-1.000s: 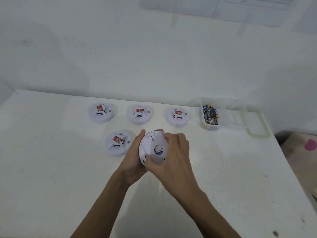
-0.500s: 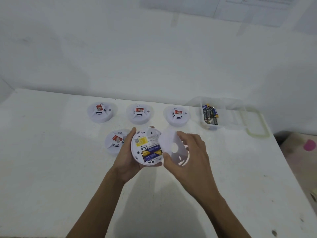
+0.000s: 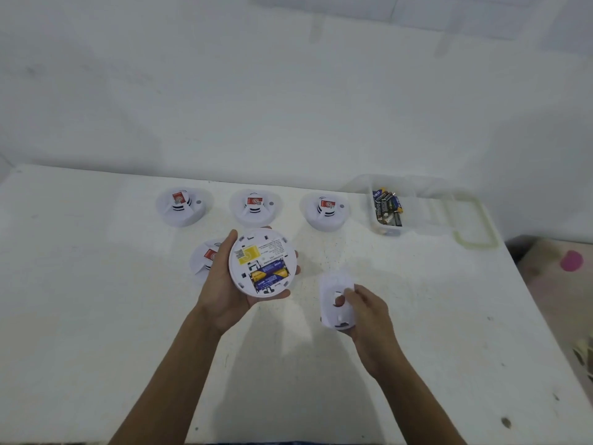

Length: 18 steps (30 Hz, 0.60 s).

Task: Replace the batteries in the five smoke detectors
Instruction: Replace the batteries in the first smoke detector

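Above the table, left hand (image 3: 221, 284) cups opened detector (image 3: 261, 263); right hand (image 3: 369, 313) pinches its cover (image 3: 335, 311).

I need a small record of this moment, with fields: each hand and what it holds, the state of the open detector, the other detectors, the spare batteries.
left hand: grips the opened detector, back side up
opened detector: cover off, two batteries seated in its compartment
right hand: holds the cover, right of the opened detector
closed detectors: three in a back row on the table; a fourth detector partly hidden behind the left hand
spare batteries: in the clear box, back right of the table
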Motion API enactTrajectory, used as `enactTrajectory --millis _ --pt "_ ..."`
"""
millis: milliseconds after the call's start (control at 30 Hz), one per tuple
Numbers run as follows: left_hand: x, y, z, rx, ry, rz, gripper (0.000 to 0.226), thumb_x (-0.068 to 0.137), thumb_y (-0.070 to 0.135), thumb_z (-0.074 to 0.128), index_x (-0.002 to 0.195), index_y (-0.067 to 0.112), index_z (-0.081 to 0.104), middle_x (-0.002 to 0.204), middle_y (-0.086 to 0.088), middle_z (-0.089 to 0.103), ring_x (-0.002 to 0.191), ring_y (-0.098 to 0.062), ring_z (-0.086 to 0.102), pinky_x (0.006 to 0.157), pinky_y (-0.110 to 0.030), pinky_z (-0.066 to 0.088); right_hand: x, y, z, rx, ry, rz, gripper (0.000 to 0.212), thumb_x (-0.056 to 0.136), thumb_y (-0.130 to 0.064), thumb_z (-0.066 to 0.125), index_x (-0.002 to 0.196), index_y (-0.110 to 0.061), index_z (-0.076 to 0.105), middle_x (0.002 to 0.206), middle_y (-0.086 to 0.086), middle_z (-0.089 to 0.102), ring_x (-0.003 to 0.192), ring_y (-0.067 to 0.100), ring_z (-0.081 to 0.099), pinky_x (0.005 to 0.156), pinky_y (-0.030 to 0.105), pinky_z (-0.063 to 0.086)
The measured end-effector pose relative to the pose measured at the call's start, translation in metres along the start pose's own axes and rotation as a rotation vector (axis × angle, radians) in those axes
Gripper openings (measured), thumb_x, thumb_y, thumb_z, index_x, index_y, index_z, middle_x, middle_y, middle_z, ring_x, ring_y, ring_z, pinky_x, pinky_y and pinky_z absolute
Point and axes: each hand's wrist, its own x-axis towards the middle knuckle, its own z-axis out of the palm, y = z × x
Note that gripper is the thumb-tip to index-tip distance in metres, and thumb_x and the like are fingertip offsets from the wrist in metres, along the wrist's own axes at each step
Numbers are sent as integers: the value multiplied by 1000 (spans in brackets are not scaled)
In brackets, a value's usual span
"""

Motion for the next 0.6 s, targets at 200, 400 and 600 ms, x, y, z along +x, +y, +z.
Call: enactTrajectory --millis 200,400,600 --pt "1 -3 -1 15 -23 -13 71 67 62 68 125 21 63 129 -19 60 112 -40 61 82 -50 55 14 22 -1 -575 99 -166 14 92 -17 55 85 -13 67 86 0 68 77 16 62 62 16 44" --pt "2 -4 -2 -10 -33 -32 78 65 60 74 130 21 58 131 -20 58 113 -42 60 82 -52 54 26 44 -4 -942 265 -319 21 91 -35 59 99 -17 64 94 -3 58 82 10 55 71 18 40" --pt "0 -4 2 -13 -8 -49 86 57 58 80 130 21 57 131 -21 58 111 -43 61 76 -51 56 29 56 -6 -934 256 -326 28 90 -37 60 99 -11 64 96 3 63 81 11 51 81 24 50"
